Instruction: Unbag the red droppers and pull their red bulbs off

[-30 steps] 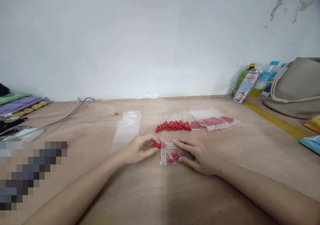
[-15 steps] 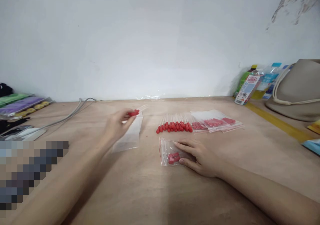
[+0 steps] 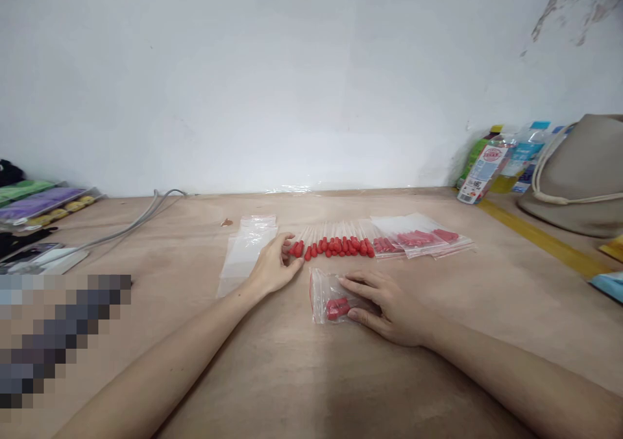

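Note:
Droppers with red rubber bulbs (image 3: 335, 247) and clear slender stems lie side by side in a row, bulbs toward me. At the row's left end, my left hand (image 3: 275, 263) is closed around a few more droppers (image 3: 296, 249), their stems pointing away from me. My right hand (image 3: 387, 306) lies palm down with fingers apart on a small clear zip bag (image 3: 320, 296). Inside that bag are a few red bulbs (image 3: 337, 308); the hand covers its right part. White-looking flat zip bags (image 3: 238, 257) lie left of my left hand.
Filled zip bags with red bulbs (image 3: 416, 238) overlap right of the row. Drink bottles (image 3: 487, 166) and a beige bag (image 3: 579, 173) stand at the back right. A grey cable (image 3: 131, 231) and packets (image 3: 43, 205) lie on the left. A wall (image 3: 311, 82) closes off the back.
My left hand has moved right and toward me, from above the flat bags to the row's left end, bringing the red-bulbed droppers with it. My right hand stays on the zip bag.

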